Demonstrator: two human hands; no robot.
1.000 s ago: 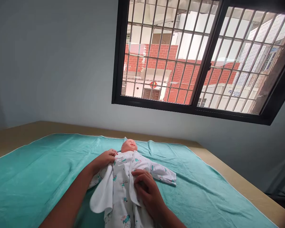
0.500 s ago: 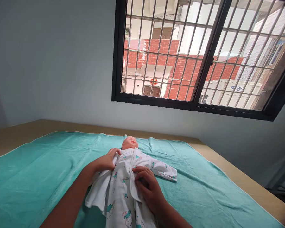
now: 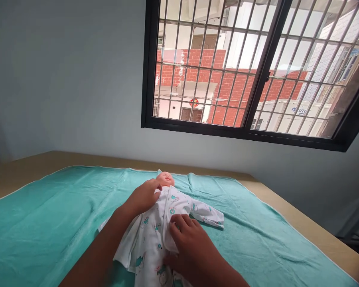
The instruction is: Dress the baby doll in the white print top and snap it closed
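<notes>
The shirt (image 3: 155, 215) on the doll (image 3: 165, 179) is touched by the left hand (image 3: 145, 196) near the collar (image 3: 165, 190), the right hand (image 3: 193, 241) lower; whether cloth is grasped cannot be told.

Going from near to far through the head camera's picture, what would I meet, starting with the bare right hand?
Right hand → left hand → pink doll's head → pale brown tabletop's far strip → black-framed window → red brick wall outside.
</notes>
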